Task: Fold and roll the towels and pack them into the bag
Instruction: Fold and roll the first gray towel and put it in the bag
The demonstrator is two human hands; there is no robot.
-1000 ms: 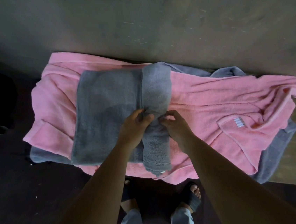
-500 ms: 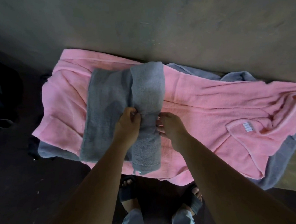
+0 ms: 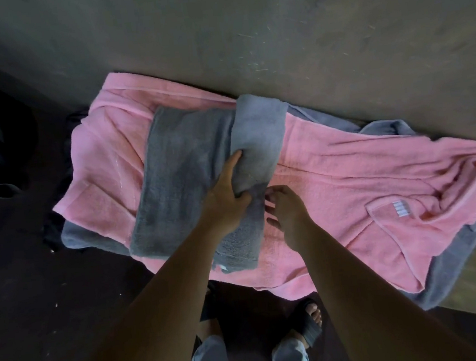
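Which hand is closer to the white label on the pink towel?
Right. The right hand is over the pink towel, left of the label; the left hand is farther left, gripping the grey towel.

grey towel (image 3: 182,168), pink towel (image 3: 349,186), white striped label (image 3: 400,209)

Two grey towels (image 3: 184,180) (image 3: 457,269), one pink towel (image 3: 362,173), two hands (image 3: 226,196) (image 3: 288,213).

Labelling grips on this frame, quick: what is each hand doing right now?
Left hand: holding, thumb and fingers round the rolled part of the grey towel.
Right hand: open, fingers loosely bent beside the roll, holding nothing.
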